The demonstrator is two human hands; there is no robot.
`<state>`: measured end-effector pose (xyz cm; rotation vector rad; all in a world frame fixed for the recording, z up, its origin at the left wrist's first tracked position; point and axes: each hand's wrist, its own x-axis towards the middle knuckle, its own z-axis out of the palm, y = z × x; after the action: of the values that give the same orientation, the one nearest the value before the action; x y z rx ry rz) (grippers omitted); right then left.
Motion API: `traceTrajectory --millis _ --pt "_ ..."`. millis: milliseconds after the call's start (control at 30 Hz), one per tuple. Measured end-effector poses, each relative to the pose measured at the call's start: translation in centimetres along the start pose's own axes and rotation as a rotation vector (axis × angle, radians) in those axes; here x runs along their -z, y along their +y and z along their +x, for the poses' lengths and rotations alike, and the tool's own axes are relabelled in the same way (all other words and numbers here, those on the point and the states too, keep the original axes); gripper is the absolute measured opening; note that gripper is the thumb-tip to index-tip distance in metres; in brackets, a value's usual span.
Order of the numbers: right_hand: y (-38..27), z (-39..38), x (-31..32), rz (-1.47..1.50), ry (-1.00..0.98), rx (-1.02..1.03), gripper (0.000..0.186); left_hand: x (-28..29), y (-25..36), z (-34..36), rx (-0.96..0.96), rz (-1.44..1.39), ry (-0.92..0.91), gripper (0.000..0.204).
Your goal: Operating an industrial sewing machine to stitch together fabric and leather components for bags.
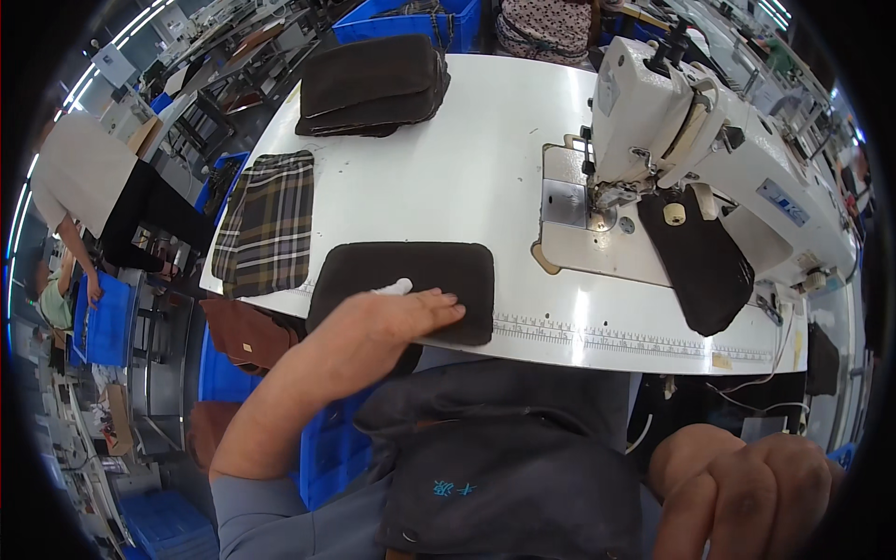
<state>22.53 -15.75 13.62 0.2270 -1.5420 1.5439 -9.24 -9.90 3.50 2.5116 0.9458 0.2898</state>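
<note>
My left hand (411, 313) lies flat with its fingers stretched out on a dark brown rounded panel (420, 261) at the table's near edge. A white covering (396, 287) shows at its thumb. My right hand (756, 490) is large and close at the lower right, its fingers curled in; what they hold, if anything, is hidden. Plaid fabric pieces (271, 224) lie left of the panel, partly overlapping. Farther back sits a stack of dark brown panels (369, 84). Another dark piece (700, 271) rests beneath the arm of the white sewing machine (691, 121), right of the needle area.
The white table (448, 177) has a printed ruler (616, 338) along its front. A blue bin (327, 457) stands below its left edge, with a reddish-brown piece (247, 331) above it. Another blue bin (411, 28) is behind the table. A person (103, 187) stands at the far left.
</note>
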Motion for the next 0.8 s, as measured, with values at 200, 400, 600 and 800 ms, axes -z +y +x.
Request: traceTrajectory --millis 200,400,600,800 --pt "0.2 1.6 -1.4 0.007 0.142 -0.146 0.017 7.5 -2.8 2.7 0.102 0.303 0.609 0.053" --pt "-2.0 1.2 -3.0 -0.029 0.288 -0.28 0.011 13.1 -9.9 7.7 -0.137 0.763 1.125 0.061" --pt "-3.6 1.3 -1.4 -0.035 0.211 -0.334 0.02 8.5 -17.8 13.8 0.142 0.721 0.81 0.059" --pt "-2.7 -1.6 -0.5 -0.174 0.134 -0.044 0.026 1.1 -11.9 13.8 -0.007 0.585 0.666 0.056"
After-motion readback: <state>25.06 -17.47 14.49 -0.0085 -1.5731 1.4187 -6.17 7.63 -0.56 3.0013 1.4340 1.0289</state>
